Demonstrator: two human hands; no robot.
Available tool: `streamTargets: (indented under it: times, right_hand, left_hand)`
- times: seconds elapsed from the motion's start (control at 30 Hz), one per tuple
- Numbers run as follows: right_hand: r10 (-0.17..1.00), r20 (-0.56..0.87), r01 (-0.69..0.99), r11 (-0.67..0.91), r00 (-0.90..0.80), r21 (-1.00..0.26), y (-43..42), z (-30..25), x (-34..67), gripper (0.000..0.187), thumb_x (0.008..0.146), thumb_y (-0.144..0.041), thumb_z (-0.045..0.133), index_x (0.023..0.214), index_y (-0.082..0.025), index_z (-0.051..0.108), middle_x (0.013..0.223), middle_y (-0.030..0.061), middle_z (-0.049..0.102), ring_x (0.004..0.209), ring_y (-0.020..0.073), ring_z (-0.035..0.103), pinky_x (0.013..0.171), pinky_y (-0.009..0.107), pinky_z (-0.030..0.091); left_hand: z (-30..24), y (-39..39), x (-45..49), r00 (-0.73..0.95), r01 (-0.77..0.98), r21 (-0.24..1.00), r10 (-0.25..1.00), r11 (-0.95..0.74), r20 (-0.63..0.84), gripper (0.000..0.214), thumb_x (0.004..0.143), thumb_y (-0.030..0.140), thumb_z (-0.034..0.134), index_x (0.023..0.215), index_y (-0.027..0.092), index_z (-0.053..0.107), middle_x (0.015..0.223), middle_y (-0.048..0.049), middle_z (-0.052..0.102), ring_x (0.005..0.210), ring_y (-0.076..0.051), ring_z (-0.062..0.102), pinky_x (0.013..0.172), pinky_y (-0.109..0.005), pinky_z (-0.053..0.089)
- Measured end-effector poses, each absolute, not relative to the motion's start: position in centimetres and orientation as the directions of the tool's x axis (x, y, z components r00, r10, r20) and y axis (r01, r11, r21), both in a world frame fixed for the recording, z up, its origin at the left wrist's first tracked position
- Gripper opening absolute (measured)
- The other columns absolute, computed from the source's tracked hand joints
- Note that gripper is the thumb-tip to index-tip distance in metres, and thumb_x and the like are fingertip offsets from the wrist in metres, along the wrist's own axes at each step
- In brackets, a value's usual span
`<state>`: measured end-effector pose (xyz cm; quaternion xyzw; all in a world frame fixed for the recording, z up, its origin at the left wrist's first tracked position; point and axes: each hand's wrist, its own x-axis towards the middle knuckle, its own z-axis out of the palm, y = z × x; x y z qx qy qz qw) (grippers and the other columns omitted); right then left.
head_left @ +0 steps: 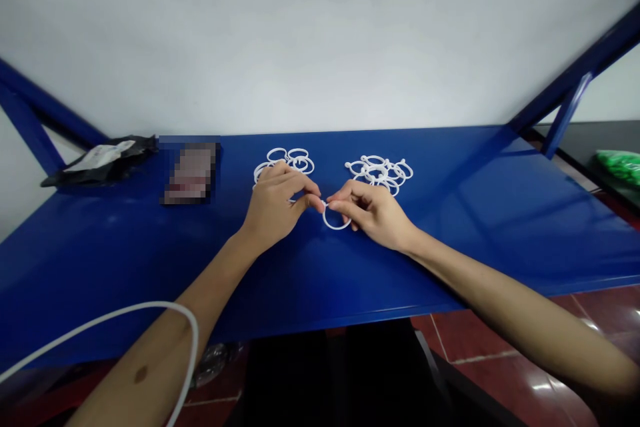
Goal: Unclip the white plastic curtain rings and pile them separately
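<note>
In the head view, a thin white plastic ring (337, 227) hangs between my two hands above the blue table. My left hand (280, 203) pinches it near its top with thumb and forefinger. From the other side, my right hand (373, 212) is closed on the same ring, its thumb and fingers close to my left fingertips. The fingers hide the ring's joint. Behind my left hand lies a group of similar white rings (299, 151), partly covered by it. Beyond my right hand is a second pile of white rings (376, 159), several with small round knobs.
A black plastic package (107, 159) and a blurred-out flat object (190, 173) lie on the left of the blue table (160, 253). A white cable (125, 308) loops over my left forearm. Blue metal braces (565, 113) flank the table; a green bag (620, 165) sits far right.
</note>
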<state>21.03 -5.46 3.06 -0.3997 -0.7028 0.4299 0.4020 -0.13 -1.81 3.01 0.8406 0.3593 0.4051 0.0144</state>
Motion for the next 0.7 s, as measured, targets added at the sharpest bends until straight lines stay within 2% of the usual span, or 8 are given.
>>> streamTargets:
  times: [0.13,0.23,0.3,0.4,0.5,0.57,0.7]
  right_hand:
    - [0.880,0.264,0.320,0.401,-0.395,-0.858,-5.2,3.0,21.0,0.024,0.096,-0.041,0.061,0.092,-0.019,0.068,0.063,-0.0035,0.061,0.052,0.0085,0.052,0.054,0.024,0.041]
    - [0.850,0.379,0.428,0.516,-0.367,-0.742,-4.4,2.9,21.3,0.020,0.099,-0.036,0.058,0.093,-0.020,0.069,0.080,0.0011,0.070,0.066,0.0122,0.060,0.065,0.027,0.046]
    - [0.815,0.479,0.520,0.578,-0.325,-0.629,-3.6,2.8,22.0,0.019,0.098,-0.033,0.058,0.093,-0.021,0.072,0.092,0.0043,0.071,0.079,0.0161,0.063,0.074,0.031,0.048]
    - [0.798,0.572,0.666,0.534,-0.192,-0.521,-2.2,2.6,23.9,0.020,0.097,-0.032,0.060,0.097,-0.021,0.077,0.093,0.0075,0.067,0.081,0.0195,0.062,0.076,0.037,0.050]
    - [0.809,0.579,0.797,0.417,-0.105,-0.438,-1.0,2.2,25.7,0.024,0.097,-0.034,0.059,0.103,-0.021,0.079,0.089,0.0089,0.065,0.081,0.0228,0.058,0.073,0.039,0.049]
    - [0.810,0.579,0.865,0.353,-0.091,-0.357,-0.6,1.9,26.3,0.027,0.097,-0.035,0.057,0.108,-0.020,0.078,0.089,0.0104,0.065,0.085,0.0255,0.055,0.076,0.042,0.049]
    - [0.786,0.612,0.915,0.306,-0.086,-0.264,-0.5,1.7,26.4,0.033,0.096,-0.038,0.057,0.114,-0.017,0.075,0.097,0.0141,0.064,0.093,0.0293,0.052,0.085,0.049,0.048]
  left_hand:
    - [2.7,-1.3,-0.4,0.447,0.607,0.324,0.650,-0.725,0.615,0.023,0.092,0.043,0.066,0.077,0.025,0.070,0.075,0.0008,0.072,0.081,-0.020,0.060,0.080,-0.037,0.045]
    - [2.3,-0.5,-1.2,0.470,0.663,0.299,0.693,-0.686,0.546,0.019,0.087,0.045,0.072,0.086,0.026,0.071,0.083,-0.0007,0.073,0.088,-0.023,0.059,0.084,-0.039,0.044]
    - [2.0,0.1,-1.8,0.484,0.714,0.256,0.723,-0.652,0.493,0.022,0.083,0.046,0.076,0.090,0.026,0.071,0.089,-0.0024,0.073,0.095,-0.026,0.057,0.087,-0.042,0.042]
    - [1.7,0.4,-2.4,0.499,0.746,0.219,0.746,-0.629,0.442,0.022,0.082,0.045,0.077,0.091,0.026,0.071,0.095,-0.0048,0.071,0.102,-0.030,0.054,0.090,-0.046,0.040]
    - [1.8,0.2,-2.5,0.502,0.748,0.217,0.749,-0.627,0.432,0.020,0.084,0.045,0.073,0.090,0.026,0.071,0.099,-0.0068,0.068,0.105,-0.032,0.052,0.093,-0.049,0.040]
    - [2.2,0.2,-2.6,0.415,0.796,0.215,0.768,-0.566,0.487,0.024,0.086,0.047,0.070,0.094,0.025,0.071,0.106,-0.0099,0.066,0.108,-0.035,0.052,0.095,-0.053,0.040]
    - [2.2,1.4,-4.5,0.088,0.893,0.294,0.773,-0.341,0.628,0.043,0.087,0.055,0.064,0.114,0.022,0.065,0.134,-0.0196,0.054,0.123,-0.045,0.043,0.100,-0.065,0.036]
